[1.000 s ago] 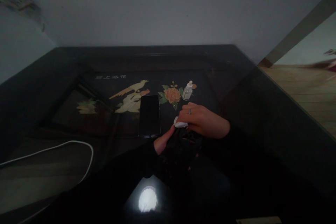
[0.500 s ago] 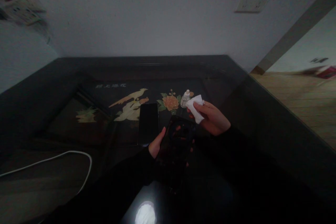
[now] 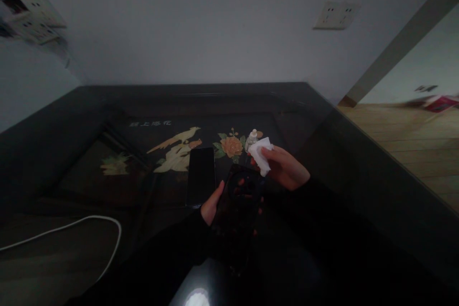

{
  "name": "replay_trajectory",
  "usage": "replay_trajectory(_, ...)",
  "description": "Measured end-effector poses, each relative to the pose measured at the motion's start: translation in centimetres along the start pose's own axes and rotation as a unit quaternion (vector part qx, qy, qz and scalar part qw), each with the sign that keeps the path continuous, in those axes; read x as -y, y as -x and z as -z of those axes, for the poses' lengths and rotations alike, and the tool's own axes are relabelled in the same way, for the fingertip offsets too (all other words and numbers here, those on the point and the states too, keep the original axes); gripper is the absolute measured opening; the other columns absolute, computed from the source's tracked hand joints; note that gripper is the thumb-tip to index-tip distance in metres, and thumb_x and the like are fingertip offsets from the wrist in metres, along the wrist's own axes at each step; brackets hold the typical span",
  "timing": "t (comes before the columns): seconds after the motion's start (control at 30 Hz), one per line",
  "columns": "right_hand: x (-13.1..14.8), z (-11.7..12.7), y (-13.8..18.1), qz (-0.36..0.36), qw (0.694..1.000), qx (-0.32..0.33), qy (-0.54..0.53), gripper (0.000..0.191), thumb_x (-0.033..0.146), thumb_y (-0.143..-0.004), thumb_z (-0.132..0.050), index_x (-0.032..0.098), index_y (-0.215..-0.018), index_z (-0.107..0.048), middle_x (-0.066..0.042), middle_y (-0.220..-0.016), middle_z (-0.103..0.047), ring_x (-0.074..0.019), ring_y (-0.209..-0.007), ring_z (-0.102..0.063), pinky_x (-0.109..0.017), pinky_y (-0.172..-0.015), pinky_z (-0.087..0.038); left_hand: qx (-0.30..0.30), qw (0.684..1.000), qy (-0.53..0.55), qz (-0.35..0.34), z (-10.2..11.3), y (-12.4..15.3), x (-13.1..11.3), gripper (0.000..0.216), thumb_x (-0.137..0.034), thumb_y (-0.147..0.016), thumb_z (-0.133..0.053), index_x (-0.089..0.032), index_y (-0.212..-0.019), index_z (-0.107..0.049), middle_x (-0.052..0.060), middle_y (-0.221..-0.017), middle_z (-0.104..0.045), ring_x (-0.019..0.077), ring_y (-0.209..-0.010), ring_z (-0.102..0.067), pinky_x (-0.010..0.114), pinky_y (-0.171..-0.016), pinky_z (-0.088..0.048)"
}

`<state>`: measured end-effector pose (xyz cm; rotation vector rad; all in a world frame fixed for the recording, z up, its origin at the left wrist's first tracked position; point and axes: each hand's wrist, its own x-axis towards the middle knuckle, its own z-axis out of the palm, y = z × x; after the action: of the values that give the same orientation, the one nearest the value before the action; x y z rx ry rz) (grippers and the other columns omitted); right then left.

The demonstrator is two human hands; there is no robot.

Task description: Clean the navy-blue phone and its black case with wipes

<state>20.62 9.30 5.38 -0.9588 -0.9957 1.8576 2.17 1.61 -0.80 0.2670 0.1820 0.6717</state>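
Note:
My left hand (image 3: 212,204) is closed round a dark phone case (image 3: 234,220), thumb on its left edge and fingertips showing at its right. Through the large camera opening near the top of the case, bits of my fingers show. A folded white tissue (image 3: 261,154) is pinched in my right hand (image 3: 287,167), just above and right of the case's upper end. Behind the tissue stands a small clear bottle with a white cap (image 3: 252,137), partly hidden by it. A black phone (image 3: 201,177) lies on the table left of the case.
The dark glossy table (image 3: 201,90) carries a bird and flower picture and meets the wall at the back. A white cable (image 3: 96,217) curves at the lower left. Wall sockets (image 3: 336,15) are at the upper right, more at the upper left. The light is dim.
The view has tilted slightly, so the table sits lower in the picture. My right hand with the tissue has come slightly nearer the case; my left hand keeps its hold.

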Motion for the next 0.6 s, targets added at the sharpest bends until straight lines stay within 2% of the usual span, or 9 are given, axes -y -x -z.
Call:
replay_trajectory(0.2,-0.18,0.04,-0.18,0.013,0.999,0.019,0.038,0.027,0.036,-0.07,-0.066,0.015,-0.085,-0.06,-0.002,-0.068,-0.062,-0.0124,-0.058,-0.054,-0.026,-0.056,-0.043,0.004,1.0,0.005,-0.004,-0.15,0.03,0.08,0.059,-0.056,-0.087,-0.021,-0.02,-0.122,-0.052,0.017,-0.121,-0.056,0.0308,-0.105,-0.055,0.051,-0.081,-0.04)
replay_trajectory(0.43,0.02,0.07,-0.01,0.008,0.997,-0.001,0.072,0.028,0.026,-0.059,-0.073,0.015,-0.081,-0.06,-0.001,-0.069,-0.063,-0.0113,-0.06,-0.055,-0.024,-0.058,-0.041,-0.014,1.0,0.003,0.002,-0.2,0.02,-0.04,0.056,-0.056,-0.085,-0.03,-0.021,-0.125,-0.048,0.017,-0.119,-0.057,0.031,-0.104,-0.056,0.051,-0.08,-0.04)
replay_trajectory(0.53,0.3,0.19,0.01,0.067,0.988,-0.015,0.141,0.028,0.027,-0.061,-0.071,0.016,-0.083,-0.06,-0.001,-0.074,-0.062,-0.0127,-0.066,-0.056,-0.027,-0.063,-0.042,-0.015,1.0,0.005,0.002,-0.07,0.01,-0.12,0.056,-0.056,-0.085,-0.031,-0.024,-0.13,-0.041,0.017,-0.122,-0.055,0.0315,-0.105,-0.056,0.052,-0.08,-0.039)
replay_trajectory(0.6,0.77,0.19,0.19,0.149,0.957,-0.029,0.248,0.021,0.027,-0.064,-0.069,0.017,-0.08,-0.061,-0.002,-0.08,-0.06,-0.0136,-0.07,-0.055,-0.028,-0.066,-0.042,-0.017,1.0,0.009,0.003,-0.04,0.0,-0.15,0.059,-0.056,-0.085,-0.031,-0.023,-0.134,-0.035,0.018,-0.123,-0.054,0.0324,-0.105,-0.055,0.053,-0.08,-0.039)
